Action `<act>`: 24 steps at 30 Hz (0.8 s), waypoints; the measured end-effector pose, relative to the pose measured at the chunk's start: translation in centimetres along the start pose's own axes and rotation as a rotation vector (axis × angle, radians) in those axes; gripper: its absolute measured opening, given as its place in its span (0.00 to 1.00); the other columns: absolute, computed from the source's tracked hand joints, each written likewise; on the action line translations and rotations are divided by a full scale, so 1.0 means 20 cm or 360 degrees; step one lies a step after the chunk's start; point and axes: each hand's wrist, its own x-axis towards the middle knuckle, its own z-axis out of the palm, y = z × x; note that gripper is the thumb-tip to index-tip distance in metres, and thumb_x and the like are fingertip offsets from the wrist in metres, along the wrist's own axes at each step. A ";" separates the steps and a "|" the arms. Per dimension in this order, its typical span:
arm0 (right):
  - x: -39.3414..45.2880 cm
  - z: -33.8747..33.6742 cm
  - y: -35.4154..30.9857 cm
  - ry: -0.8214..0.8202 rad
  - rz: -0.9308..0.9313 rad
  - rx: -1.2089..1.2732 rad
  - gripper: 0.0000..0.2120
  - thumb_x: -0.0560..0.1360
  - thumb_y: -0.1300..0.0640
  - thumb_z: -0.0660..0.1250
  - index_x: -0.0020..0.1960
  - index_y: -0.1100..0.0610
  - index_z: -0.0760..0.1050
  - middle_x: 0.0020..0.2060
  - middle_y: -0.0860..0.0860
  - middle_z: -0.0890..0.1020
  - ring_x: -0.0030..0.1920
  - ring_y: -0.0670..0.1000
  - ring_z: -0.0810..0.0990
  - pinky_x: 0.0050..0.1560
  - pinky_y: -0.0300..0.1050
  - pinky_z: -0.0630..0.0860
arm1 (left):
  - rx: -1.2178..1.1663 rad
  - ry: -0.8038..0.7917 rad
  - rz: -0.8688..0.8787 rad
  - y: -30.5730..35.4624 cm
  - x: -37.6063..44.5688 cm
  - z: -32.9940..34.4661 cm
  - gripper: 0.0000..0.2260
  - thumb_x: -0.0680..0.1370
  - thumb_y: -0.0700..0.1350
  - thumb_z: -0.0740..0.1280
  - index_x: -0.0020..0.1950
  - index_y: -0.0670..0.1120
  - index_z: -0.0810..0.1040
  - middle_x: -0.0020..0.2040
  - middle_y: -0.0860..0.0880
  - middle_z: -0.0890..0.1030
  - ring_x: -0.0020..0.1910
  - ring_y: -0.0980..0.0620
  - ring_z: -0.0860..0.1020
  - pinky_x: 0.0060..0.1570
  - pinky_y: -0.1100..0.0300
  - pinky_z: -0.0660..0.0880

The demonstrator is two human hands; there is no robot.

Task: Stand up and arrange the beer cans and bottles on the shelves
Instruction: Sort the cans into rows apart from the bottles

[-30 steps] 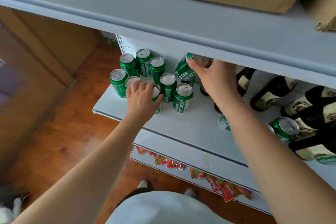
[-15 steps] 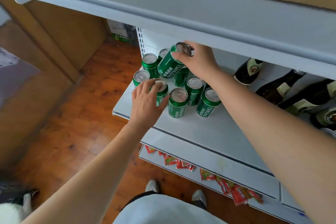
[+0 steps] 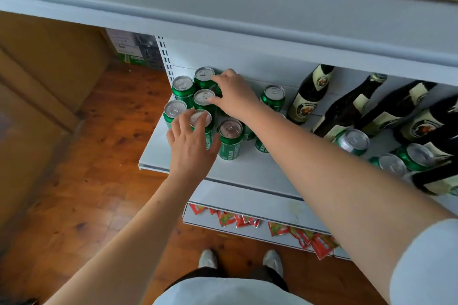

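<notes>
Change: tilted can from a second ago now standing in the back cluster of cans (image 3: 203, 96) on the shelf (image 3: 247, 168).
Right hand (image 3: 235, 95): grip resting on that can, curl hidden, cannot tell.
Left hand (image 3: 192, 141): grip curling round the front can (image 3: 201, 119), steadying.
Meaning: cluster growing; toppled cans (image 3: 353, 142) and leaning bottles (image 3: 309, 94) remaining.

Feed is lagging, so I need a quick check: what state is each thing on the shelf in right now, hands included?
Left hand: grips a front upright can.
Right hand: reaches into the can cluster; grip hidden.
Clustered green beer cans: upright, packed at the shelf's left end.
Lone can: upright, apart.
Cans at right: lying down.
Dark beer bottles: leaning or lying.
</notes>
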 end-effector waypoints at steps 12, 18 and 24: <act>-1.04 -0.32 0.71 0.1082 0.1024 -0.0141 0.18 0.74 0.50 0.68 0.59 0.60 0.75 0.53 0.57 0.78 0.55 0.58 0.75 0.50 0.46 0.70 | -0.0915 -0.0232 0.0464 0.71 0.05 0.09 0.15 0.75 0.40 0.66 0.62 0.45 0.76 0.57 0.47 0.75 0.51 0.47 0.78 0.50 0.51 0.76; -1.22 -0.27 0.98 0.0342 0.0890 -0.0425 0.34 0.74 0.39 0.66 0.73 0.57 0.65 0.67 0.56 0.73 0.66 0.59 0.70 0.65 0.51 0.65 | -0.0848 -0.0585 0.0514 0.97 -0.06 0.25 0.18 0.75 0.42 0.68 0.65 0.46 0.73 0.58 0.47 0.74 0.53 0.48 0.77 0.53 0.49 0.77; -1.42 -0.32 1.17 0.0400 0.1055 -0.0399 0.48 0.67 0.26 0.62 0.78 0.51 0.57 0.75 0.59 0.58 0.74 0.63 0.56 0.72 0.60 0.58 | -0.0634 -0.0544 0.0654 1.21 -0.05 0.37 0.25 0.74 0.45 0.70 0.70 0.47 0.69 0.62 0.45 0.70 0.57 0.42 0.74 0.53 0.46 0.75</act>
